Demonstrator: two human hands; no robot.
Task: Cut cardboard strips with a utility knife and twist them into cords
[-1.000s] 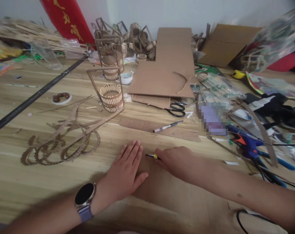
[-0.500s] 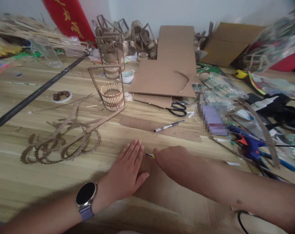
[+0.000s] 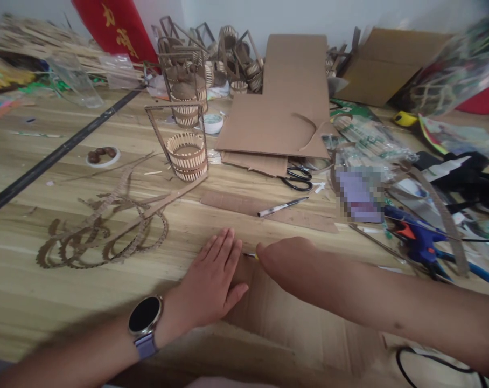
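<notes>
My left hand (image 3: 216,275) lies flat with its fingers stretched out, pressing on a piece of brown cardboard (image 3: 264,307) on the table. Just right of its fingertips, my right hand (image 3: 285,256) is closed around what looks like a utility knife (image 3: 250,255). Only the knife's thin blade and a bit of yellow show; the rest is hidden in the fist. Beyond both hands lies a narrow cardboard strip (image 3: 228,202) with a pen (image 3: 283,207) across it.
Curled corrugated strips (image 3: 107,237) lie at left. A small handled stick basket (image 3: 187,156) stands beyond them, with more baskets behind. Large cardboard (image 3: 285,124), black scissors (image 3: 297,179) and a blue glue gun (image 3: 420,242) lie at the back and right. A black cable (image 3: 400,366) is at lower right.
The whole view has shifted slightly. Both hands keep nearly the same place and pose, with the knife's tip still near my left fingers.
</notes>
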